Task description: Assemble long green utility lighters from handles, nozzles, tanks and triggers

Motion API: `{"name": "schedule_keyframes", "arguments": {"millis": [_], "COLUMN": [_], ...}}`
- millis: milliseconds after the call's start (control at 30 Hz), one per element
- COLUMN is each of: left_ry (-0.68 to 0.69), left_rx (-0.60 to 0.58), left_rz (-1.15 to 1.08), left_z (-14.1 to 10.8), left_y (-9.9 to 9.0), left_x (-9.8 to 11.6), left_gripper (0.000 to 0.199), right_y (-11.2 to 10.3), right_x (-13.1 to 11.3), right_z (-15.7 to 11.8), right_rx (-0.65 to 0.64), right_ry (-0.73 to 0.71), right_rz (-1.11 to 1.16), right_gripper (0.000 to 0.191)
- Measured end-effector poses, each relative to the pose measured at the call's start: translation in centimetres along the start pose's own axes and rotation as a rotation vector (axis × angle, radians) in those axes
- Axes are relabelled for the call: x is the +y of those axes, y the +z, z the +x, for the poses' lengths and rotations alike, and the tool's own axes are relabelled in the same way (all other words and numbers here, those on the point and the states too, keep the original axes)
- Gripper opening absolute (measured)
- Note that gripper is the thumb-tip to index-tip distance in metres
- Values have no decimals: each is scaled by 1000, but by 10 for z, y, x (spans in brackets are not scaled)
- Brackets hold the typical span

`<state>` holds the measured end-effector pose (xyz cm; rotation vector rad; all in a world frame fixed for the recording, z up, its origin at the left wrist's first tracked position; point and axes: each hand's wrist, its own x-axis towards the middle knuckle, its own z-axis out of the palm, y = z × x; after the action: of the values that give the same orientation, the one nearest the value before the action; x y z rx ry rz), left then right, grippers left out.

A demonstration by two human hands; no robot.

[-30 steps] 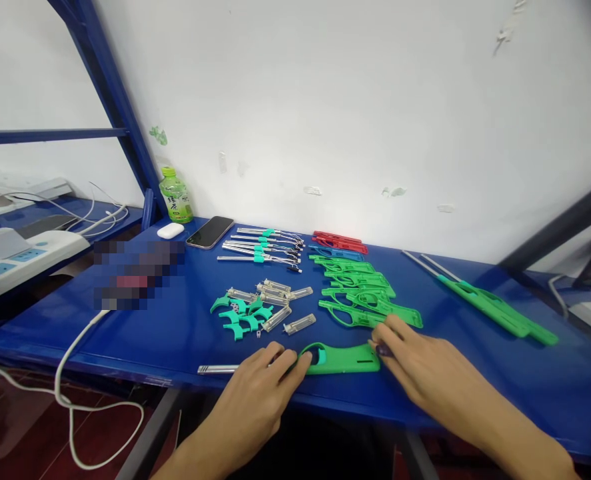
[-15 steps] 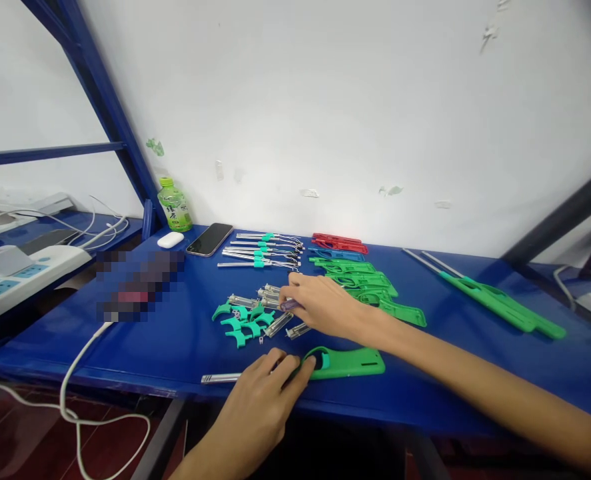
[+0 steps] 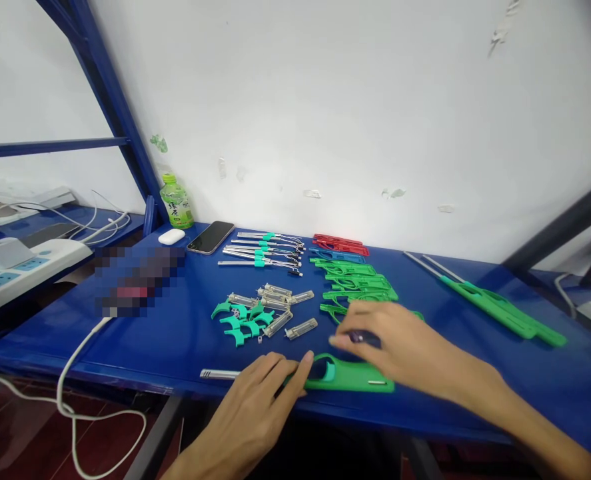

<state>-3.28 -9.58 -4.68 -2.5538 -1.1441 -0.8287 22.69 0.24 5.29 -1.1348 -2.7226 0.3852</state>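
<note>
A green long-nosed lighter (image 3: 352,377) lies along the near edge of the table, its metal tube pointing left and a teal trigger in its loop. My left hand (image 3: 265,395) is closed over the neck of this lighter, hiding that part. Just above the lighter's handle, my right hand (image 3: 388,337) is closed around a small dark purple object (image 3: 365,338); most of it is inside the fingers, so its kind is unclear. Left of that hand lie several clear fuel tanks (image 3: 301,328) and a heap of teal triggers (image 3: 245,327).
Metal lighter tubes with wires (image 3: 260,252) lie at the back. Right of them are red (image 3: 340,243), blue (image 3: 339,255) and green casings (image 3: 360,280). Two green lighters (image 3: 495,308) rest at far right. A phone (image 3: 211,238), white earbud case (image 3: 171,237) and bottle (image 3: 176,203) stand back left.
My right hand has moved right and nearer, from the clear tanks to above the lighter's handle, with the purple object in it. The left hand stays on the lighter.
</note>
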Motion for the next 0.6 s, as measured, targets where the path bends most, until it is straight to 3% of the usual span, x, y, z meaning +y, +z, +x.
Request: {"name": "schedule_keyframes", "arguments": {"millis": [200,433,600], "left_ry": [20,108,76], "left_rx": [102,11,25], "left_rz": [-19,45,-67], "left_z": [2,2,12], "left_y": [-13,-31,-38], "left_x": [7,11,19], "left_gripper": [41,39,40], "right_y": [6,-1,0], "right_x": [-8,-1,-3], "right_z": [-45,-46,-51], "right_rx": [-174,-282,-367], "right_ry": [50,71,101], "right_rz": [62,319,439], "right_gripper": [39,55,60]}}
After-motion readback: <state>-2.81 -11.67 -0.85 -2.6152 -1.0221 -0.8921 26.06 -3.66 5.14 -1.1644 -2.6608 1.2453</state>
